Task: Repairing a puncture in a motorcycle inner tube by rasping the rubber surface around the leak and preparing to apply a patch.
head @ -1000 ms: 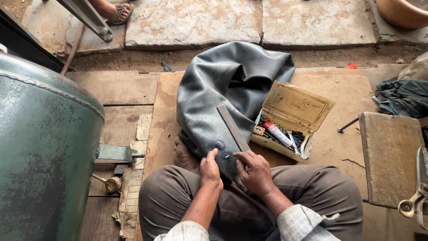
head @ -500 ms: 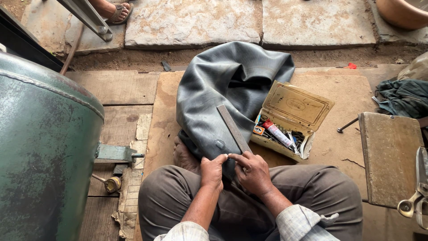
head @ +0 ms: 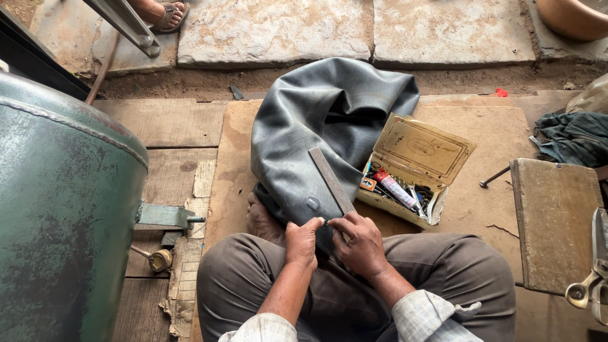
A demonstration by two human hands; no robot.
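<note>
Dark grey rubber inner tube (head: 316, 133), deflated and folded into a loose heap on a wooden board, near end draped down to the lap. Small round patch (head: 311, 204) visible on its surface near that end. Flat metal file (head: 330, 180), long and narrow with a rough grey face, lying diagonally on top of the tube, lower tip close to the fingers. Left hand (head: 301, 239) and right hand (head: 361, 242) both pinching the tube's near edge, thumbs almost touching.
</note>
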